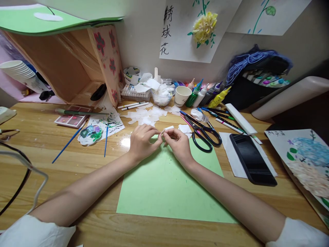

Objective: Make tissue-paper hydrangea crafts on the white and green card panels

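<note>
My left hand (pixel 144 141) and my right hand (pixel 178 144) meet over the far edge of a green sheet of paper (pixel 169 192). Thumb and index finger are pinched together on both, fingertips touching. Between them is a tiny pale scrap that looks like tissue paper (pixel 162 133), mostly hidden by the fingers. Just behind the fingertips lies a small white piece of paper (pixel 169 128), and another white piece (pixel 185 129) is to its right. Black-handled scissors (pixel 203 132) rest beside my right hand, partly on the green sheet.
White paper scraps (pixel 145 116) spread behind my hands, before a bowl of crumpled tissue (pixel 162 96), a paper cup (pixel 182 96) and paint bottles (pixel 197 94). A phone (pixel 253 157) lies on the right. At left are a paint palette (pixel 89 134), brushes (pixel 106 140) and a cardboard box (pixel 105 61).
</note>
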`<move>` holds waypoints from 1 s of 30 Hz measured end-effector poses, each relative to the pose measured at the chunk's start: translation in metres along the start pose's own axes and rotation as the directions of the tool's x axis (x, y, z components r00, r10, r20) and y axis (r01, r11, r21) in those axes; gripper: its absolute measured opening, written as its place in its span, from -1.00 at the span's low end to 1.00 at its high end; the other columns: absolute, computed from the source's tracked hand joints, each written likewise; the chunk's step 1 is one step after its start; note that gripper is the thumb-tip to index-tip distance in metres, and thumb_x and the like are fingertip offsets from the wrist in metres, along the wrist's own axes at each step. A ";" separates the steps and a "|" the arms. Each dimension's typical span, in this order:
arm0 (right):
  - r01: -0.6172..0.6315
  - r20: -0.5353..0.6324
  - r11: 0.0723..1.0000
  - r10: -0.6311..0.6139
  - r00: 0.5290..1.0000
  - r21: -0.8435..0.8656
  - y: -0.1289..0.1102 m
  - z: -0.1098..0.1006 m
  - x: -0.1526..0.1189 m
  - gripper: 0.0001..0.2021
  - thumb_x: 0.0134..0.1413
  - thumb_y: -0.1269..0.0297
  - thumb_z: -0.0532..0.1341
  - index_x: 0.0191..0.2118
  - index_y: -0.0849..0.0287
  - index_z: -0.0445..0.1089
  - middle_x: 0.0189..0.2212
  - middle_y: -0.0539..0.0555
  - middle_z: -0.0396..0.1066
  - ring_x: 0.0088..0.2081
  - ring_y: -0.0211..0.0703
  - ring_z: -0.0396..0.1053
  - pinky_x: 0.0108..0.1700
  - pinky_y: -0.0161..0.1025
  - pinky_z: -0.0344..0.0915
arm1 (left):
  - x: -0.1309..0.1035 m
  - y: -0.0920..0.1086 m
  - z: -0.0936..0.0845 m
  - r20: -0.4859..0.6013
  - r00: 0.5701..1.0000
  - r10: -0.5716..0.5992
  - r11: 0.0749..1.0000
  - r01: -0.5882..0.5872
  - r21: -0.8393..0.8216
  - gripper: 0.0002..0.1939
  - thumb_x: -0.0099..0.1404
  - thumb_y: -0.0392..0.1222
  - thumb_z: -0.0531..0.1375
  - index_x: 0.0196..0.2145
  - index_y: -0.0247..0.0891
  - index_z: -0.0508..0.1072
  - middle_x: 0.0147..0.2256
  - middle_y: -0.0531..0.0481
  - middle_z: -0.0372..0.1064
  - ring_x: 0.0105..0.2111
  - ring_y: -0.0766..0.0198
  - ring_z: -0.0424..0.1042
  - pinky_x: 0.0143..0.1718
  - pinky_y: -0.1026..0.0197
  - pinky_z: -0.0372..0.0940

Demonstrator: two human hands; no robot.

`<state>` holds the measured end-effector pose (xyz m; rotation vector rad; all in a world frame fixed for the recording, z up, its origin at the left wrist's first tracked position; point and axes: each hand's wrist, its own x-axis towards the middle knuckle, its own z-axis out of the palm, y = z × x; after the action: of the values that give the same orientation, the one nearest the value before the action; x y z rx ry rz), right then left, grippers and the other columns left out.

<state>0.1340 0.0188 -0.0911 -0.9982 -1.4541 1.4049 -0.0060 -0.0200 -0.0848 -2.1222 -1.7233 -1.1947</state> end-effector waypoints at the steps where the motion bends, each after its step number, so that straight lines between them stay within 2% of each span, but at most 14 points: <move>1: -0.005 -0.003 1.000 0.005 1.000 0.010 0.000 0.000 0.000 -0.77 -0.08 0.15 0.27 -0.39 0.22 0.36 -0.45 0.03 0.39 -0.50 -0.31 0.31 -0.47 -0.34 0.33 | 0.000 0.000 0.000 -0.005 1.000 0.010 1.000 -0.010 0.005 -0.91 0.17 -0.20 0.17 -0.44 -0.21 0.48 -0.40 0.03 0.47 -0.38 0.27 0.37 -0.34 0.18 0.17; 10: -0.009 -0.004 1.000 0.009 1.000 0.018 -0.002 0.000 0.001 -0.78 -0.09 0.17 0.28 -0.41 0.23 0.37 -0.47 0.01 0.39 -0.52 -0.32 0.32 -0.45 -0.34 0.36 | 0.001 0.000 -0.001 -0.043 0.995 0.088 0.995 -0.087 0.039 -0.90 0.16 -0.22 0.18 -0.40 -0.21 0.51 -0.41 0.04 0.49 -0.40 0.28 0.37 -0.38 0.21 0.17; 22: 0.024 -0.014 1.000 -0.024 1.000 -0.013 0.001 0.000 0.000 -0.83 -0.08 0.21 0.26 -0.43 0.21 0.35 -0.47 0.01 0.39 -0.46 -0.27 0.34 -0.40 -0.32 0.34 | 0.000 0.000 -0.002 -0.025 0.997 0.073 0.997 -0.073 0.016 -0.89 0.18 -0.18 0.18 -0.39 -0.20 0.51 -0.40 0.03 0.48 -0.39 0.29 0.37 -0.36 0.22 0.19; 30: 0.058 -0.007 0.995 -0.059 0.998 -0.086 -0.001 0.001 -0.002 -0.84 -0.06 0.22 0.25 -0.46 0.21 0.35 -0.51 -0.01 0.36 -0.46 -0.27 0.33 -0.37 -0.31 0.29 | 0.001 -0.001 0.000 -0.015 0.999 0.033 0.999 -0.033 -0.010 -0.91 0.18 -0.21 0.17 -0.44 -0.25 0.44 -0.42 0.03 0.44 -0.38 0.29 0.36 -0.34 0.23 0.18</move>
<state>0.1340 0.0165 -0.0907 -1.0058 -1.5353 1.3038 -0.0071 -0.0189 -0.0849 -2.1336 -1.6732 -1.2098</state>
